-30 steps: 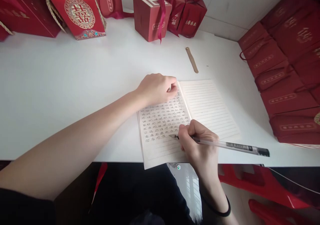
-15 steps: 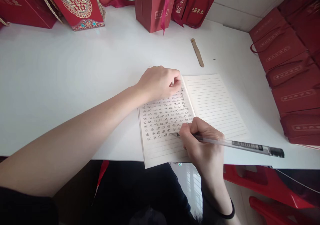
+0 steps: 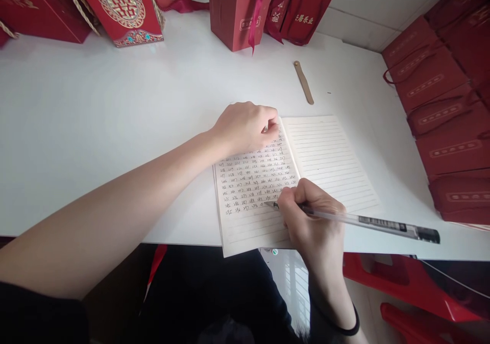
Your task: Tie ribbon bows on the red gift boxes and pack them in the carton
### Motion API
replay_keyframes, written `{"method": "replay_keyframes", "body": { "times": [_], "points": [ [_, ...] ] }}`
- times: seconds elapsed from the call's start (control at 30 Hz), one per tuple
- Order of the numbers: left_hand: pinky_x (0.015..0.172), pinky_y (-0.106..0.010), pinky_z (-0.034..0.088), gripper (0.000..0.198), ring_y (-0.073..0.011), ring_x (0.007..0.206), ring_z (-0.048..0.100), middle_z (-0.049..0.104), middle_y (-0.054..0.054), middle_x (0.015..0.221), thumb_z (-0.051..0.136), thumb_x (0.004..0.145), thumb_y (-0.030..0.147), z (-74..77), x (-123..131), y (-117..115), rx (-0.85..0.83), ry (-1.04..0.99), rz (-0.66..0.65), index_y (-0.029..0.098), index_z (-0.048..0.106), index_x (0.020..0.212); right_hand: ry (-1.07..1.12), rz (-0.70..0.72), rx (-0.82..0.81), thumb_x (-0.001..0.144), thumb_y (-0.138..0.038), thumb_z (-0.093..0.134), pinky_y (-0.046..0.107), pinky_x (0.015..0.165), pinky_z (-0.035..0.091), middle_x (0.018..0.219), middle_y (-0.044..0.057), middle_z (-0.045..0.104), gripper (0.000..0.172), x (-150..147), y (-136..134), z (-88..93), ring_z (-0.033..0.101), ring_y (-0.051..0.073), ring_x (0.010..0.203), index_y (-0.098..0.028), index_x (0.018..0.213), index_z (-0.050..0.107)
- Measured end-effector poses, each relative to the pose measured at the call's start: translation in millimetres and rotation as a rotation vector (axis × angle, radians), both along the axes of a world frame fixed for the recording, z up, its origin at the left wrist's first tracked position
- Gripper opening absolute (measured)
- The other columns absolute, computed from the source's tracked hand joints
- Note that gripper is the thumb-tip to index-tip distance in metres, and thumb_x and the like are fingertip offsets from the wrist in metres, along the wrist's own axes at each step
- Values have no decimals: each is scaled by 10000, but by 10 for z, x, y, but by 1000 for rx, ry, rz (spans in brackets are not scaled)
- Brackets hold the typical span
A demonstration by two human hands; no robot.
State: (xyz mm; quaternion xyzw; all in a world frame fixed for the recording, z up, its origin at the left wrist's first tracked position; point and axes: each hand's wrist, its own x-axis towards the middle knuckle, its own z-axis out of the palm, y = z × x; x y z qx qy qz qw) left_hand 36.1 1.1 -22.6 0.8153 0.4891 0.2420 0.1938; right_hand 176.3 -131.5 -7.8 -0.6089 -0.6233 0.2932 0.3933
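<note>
An open lined notebook (image 3: 250, 237) lies at the front edge of the white table. Rows of handwritten numbers fill most of its left page, while the right page shows only printed lines. My left hand (image 3: 247, 127) rests in a loose fist over the top of the left page, covering part of the writing; no object shows in it. Between the thumb and fingers of my right hand (image 3: 317, 219) is a clear-barrelled pen (image 3: 383, 223) with a dark end cap. Its tip meets the page at the end of the lowest row of numbers, and the barrel slants to the right.
Red gift boxes (image 3: 240, 20) and a decorated red bag (image 3: 122, 9) line the back of the table (image 3: 95, 99). More red boxes (image 3: 444, 109) are stacked at the right. A tan strap (image 3: 303, 82) lies beyond the notebook. Red plastic stools (image 3: 413, 283) stand below the edge.
The pen tip has moved slightly to the right along the lowest row, where one more mark shows. My left hand keeps its place on the page. The whole view has shifted a little.
</note>
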Motion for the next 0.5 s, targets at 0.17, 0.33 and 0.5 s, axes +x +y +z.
{"method": "replay_keyframes", "body": {
  "times": [0.17, 0.33, 0.5],
  "points": [
    [717, -331, 423, 184, -161, 681, 588, 566, 12, 593, 471, 787, 280, 5, 1, -5, -7, 2, 3, 186, 622, 738, 68, 1, -52, 749, -125, 500, 201, 363, 181, 466, -72, 226, 364, 18, -25, 27, 213, 56, 410, -201, 530, 220],
    [661, -307, 413, 192, -137, 579, 553, 573, 18, 557, 463, 786, 267, 17, 6, -12, -6, 36, 8, 185, 626, 727, 454, -144, -58, 804, -175, 517, 206, 337, 213, 434, -76, 290, 350, 117, -63, -8, 272, 62, 351, -217, 547, 283],
    [617, -284, 396, 231, -127, 530, 536, 607, 18, 568, 442, 796, 291, 26, -13, -27, -10, 59, 1, 197, 647, 746, 646, -123, -30, 839, -278, 589, 194, 339, 211, 434, -89, 311, 368, 139, -48, -108, 271, 58, 343, -218, 590, 325]
  ]
}}
